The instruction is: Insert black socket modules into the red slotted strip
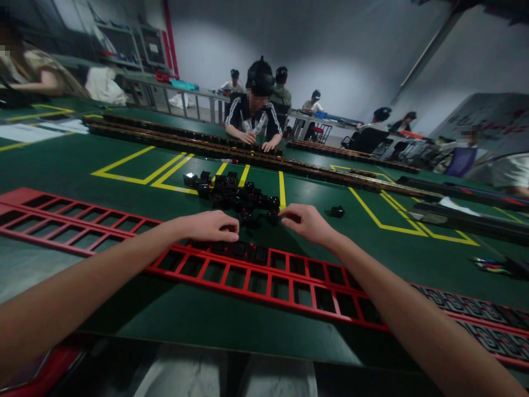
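Note:
A long red grid tray [264,282] with two rows of square cells lies across the green table in front of me. My left hand [210,226] rests palm down on its far row, fingers curled over small black parts [248,251] seated in the cells. My right hand [303,220] is just beyond the tray with its fingers pinched together at the near edge of a heap of small black parts [233,196]; what it pinches is too small to make out. One black part [337,211] lies alone to the right.
Yellow lines [132,177] mark boxes on the green table. Dark long trays [198,144] run along the far side, where a person [256,118] works opposite me. More people sit behind. Colored items [491,267] lie at the right.

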`<state>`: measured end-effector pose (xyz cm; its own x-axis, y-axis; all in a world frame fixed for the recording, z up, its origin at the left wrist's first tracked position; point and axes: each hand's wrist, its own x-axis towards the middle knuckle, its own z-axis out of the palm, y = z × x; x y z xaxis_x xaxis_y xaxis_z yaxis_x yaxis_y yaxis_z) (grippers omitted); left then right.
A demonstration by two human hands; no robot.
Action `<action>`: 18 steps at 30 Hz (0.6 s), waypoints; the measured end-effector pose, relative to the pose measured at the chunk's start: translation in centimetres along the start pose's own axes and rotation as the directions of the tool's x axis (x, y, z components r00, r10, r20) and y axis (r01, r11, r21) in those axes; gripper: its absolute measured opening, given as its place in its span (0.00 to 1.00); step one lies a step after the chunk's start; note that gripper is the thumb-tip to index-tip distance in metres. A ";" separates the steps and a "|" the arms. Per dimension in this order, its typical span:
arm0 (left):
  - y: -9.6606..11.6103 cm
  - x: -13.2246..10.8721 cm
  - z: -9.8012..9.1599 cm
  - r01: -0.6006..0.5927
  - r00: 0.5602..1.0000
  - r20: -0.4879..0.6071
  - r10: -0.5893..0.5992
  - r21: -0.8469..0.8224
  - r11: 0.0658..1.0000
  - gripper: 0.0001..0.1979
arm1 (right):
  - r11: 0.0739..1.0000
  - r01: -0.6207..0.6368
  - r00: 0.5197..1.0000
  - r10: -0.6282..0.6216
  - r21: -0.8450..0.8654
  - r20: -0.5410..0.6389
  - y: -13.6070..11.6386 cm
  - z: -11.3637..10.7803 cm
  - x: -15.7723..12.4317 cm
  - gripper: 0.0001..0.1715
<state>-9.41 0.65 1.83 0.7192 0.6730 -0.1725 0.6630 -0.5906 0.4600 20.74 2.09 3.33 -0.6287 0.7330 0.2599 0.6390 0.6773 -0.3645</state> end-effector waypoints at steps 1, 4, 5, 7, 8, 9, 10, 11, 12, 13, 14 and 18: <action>-0.1 0.0 0.0 0.002 1.000 0.000 -0.002 -0.003 1.000 0.18 | 0.999 -0.028 1.000 0.028 -0.030 -0.005 0.7 0.0 0.2 0.15; -0.3 0.0 0.1 0.004 1.000 -0.003 -0.004 -0.012 1.000 0.19 | 0.995 -0.085 0.994 0.089 -0.051 0.066 1.9 0.3 0.5 0.27; -0.4 0.0 0.1 0.005 1.000 -0.004 -0.005 -0.014 1.000 0.19 | 0.994 -0.096 0.990 0.101 -0.046 0.099 2.1 0.4 0.5 0.28; -0.4 -0.1 0.2 0.004 1.000 -0.004 -0.004 -0.019 1.000 0.19 | 0.992 -0.116 0.983 0.121 -0.048 0.138 2.2 0.6 0.5 0.23; -0.4 -0.1 0.2 0.004 1.000 -0.005 -0.004 -0.020 1.000 0.18 | 0.990 -0.132 0.981 0.138 -0.057 0.133 2.1 0.6 0.5 0.18; -0.4 -0.1 0.2 0.003 1.000 -0.007 -0.003 -0.018 1.000 0.18 | 0.986 -0.154 0.980 0.161 -0.067 0.113 2.1 0.6 0.5 0.14; -0.4 -0.1 0.2 0.001 1.000 -0.011 -0.001 -0.012 1.000 0.18 | 0.982 -0.176 0.979 0.183 -0.073 0.088 2.1 0.5 0.4 0.11; -0.4 0.0 0.2 0.000 1.000 -0.014 0.000 -0.005 1.000 0.17 | 0.979 -0.192 0.978 0.197 -0.074 0.067 2.1 0.4 0.4 0.10; -0.5 0.0 0.2 0.000 1.000 -0.016 0.000 0.001 1.000 0.17 | 0.978 -0.197 0.978 0.201 -0.066 0.060 2.0 0.2 0.3 0.12; -0.5 0.0 0.2 0.002 1.000 -0.017 -0.002 0.007 1.000 0.18 | 0.980 -0.190 0.979 0.194 -0.054 0.068 2.0 0.1 0.3 0.15; -0.5 0.0 0.2 0.005 1.000 -0.017 -0.004 0.009 1.000 0.18 | 0.984 -0.172 0.980 0.176 -0.044 0.091 2.0 0.0 0.3 0.18; -0.4 0.0 0.1 0.012 1.000 -0.013 -0.011 0.012 1.000 0.18 | 0.993 -0.103 0.966 0.112 -0.049 0.234 1.5 -0.3 0.2 0.24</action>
<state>-9.66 0.78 1.56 0.7088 0.6854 -0.1665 0.6738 -0.5881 0.4473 21.67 3.29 3.10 -0.6393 0.7689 0.0013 0.7213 0.6003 -0.3454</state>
